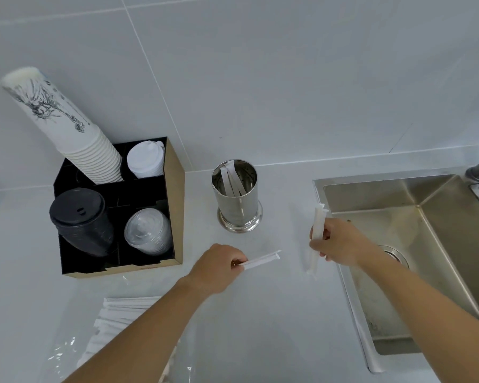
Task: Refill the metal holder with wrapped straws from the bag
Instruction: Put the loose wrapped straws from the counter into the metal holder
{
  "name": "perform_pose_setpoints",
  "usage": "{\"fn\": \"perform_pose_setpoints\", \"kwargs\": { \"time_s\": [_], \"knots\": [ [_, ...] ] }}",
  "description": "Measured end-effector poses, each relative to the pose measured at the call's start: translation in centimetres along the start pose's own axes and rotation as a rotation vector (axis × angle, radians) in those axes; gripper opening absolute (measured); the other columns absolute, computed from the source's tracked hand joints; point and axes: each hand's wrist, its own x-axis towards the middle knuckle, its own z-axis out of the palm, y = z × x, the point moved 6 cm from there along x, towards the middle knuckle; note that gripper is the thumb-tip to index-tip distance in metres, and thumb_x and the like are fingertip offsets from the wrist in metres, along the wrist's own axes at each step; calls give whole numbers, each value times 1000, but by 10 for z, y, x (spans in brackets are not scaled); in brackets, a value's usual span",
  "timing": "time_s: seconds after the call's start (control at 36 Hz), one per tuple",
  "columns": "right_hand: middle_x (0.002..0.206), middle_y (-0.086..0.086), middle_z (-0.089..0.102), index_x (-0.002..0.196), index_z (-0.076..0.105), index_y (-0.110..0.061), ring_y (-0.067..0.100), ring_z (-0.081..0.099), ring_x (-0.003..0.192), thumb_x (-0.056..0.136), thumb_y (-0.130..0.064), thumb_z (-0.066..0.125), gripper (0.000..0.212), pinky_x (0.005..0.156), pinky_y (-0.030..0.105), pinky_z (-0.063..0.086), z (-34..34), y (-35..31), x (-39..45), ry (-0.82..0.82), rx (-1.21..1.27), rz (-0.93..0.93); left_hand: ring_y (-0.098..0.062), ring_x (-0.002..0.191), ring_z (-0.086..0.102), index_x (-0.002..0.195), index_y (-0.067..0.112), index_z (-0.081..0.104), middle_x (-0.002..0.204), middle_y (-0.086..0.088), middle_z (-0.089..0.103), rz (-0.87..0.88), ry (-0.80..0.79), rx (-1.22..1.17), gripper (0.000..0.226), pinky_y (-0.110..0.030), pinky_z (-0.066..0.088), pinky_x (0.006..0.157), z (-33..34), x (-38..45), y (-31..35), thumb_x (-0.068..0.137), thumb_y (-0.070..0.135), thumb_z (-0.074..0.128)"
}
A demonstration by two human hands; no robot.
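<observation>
The straw holder (237, 194) is polished metal, mirror-bright on its wall and flared foot, with a perforated inner face. The wrapped straws (233, 181) standing in it wear matt white paper, as do the one (263, 259) pinched in the left hand (217, 268) and those (317, 236) gripped in the right hand (339, 243). The bag (67, 352) is clear, glossy plastic film. The sink (398, 244) is brushed steel, dull and stained. The countertop (260, 327) looks smooth and pale with a soft sheen; the wall tiles (288, 64) are smooth and faintly glossy. The organizer (174, 203) is brown cardboard outside, matt black inside, holding matt paper cups (75, 128), white plastic lids (145, 161), black plastic lids (80, 219) and clear glossy lids (148, 234).
</observation>
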Motion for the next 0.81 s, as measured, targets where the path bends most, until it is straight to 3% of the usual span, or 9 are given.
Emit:
{"fn": "perform_pose_setpoints", "kwargs": {
  "time_s": [0.08,0.22,0.31,0.39,0.5,0.64,0.69,0.81],
  "knots": [
    [81,7,67,84,63,-12,14,66,65,84,-13,56,7,57,22,53,-1,-14,-4,4,17,-29,-15,72,54,81,26,67,73,7,62,-14,40,-37,12,-29,47,65,-8,-3,0,89,24,59],
    [80,7,66,84,61,-12,12,66,64,87,-16,53,10,55,20,52,-4,-37,-11,30,46,-92,-8,59,43,66,27,52,65,8,55,-47,104,-107,25,-17,31,53,-25,-15,5,89,25,60],
    [81,8,67,87,62,-10,13,67,63,87,-16,54,10,61,27,57,-10,-51,-14,54,54,-126,-10,56,43,69,14,57,67,-2,61,-52,151,-129,20,-17,34,52,-35,-21,12,86,23,62],
    [80,8,66,90,62,-7,5,64,54,89,-16,54,12,53,17,51,-18,-68,-19,74,40,-168,-7,55,48,64,25,55,63,8,59,-43,207,-164,22,-12,36,51,-48,-25,16,84,24,65],
    [79,9,67,87,62,-7,9,64,56,90,-15,54,12,46,9,43,-31,-95,-26,100,53,-230,-1,66,57,78,25,69,69,16,62,-11,280,-178,6,-9,39,59,-70,-31,25,83,26,69],
    [76,7,68,84,63,-10,12,66,59,90,-15,56,10,50,12,45,-41,-123,-31,112,71,-295,-3,51,46,56,36,51,49,16,49,12,360,-255,35,-11,33,52,-96,-34,32,81,21,71],
    [77,7,69,83,63,-10,14,69,62,89,-14,57,10,53,15,47,-45,-133,-32,113,67,-315,-5,50,43,56,31,53,48,16,50,5,376,-302,33,-12,34,52,-105,-33,32,80,19,71],
    [79,7,72,87,65,-9,12,71,61,89,-16,59,10,48,10,44,-53,-154,-35,149,68,-363,2,56,55,70,28,66,61,16,64,58,425,-419,20,-11,43,57,-130,-33,40,81,11,72]
  ]
}}
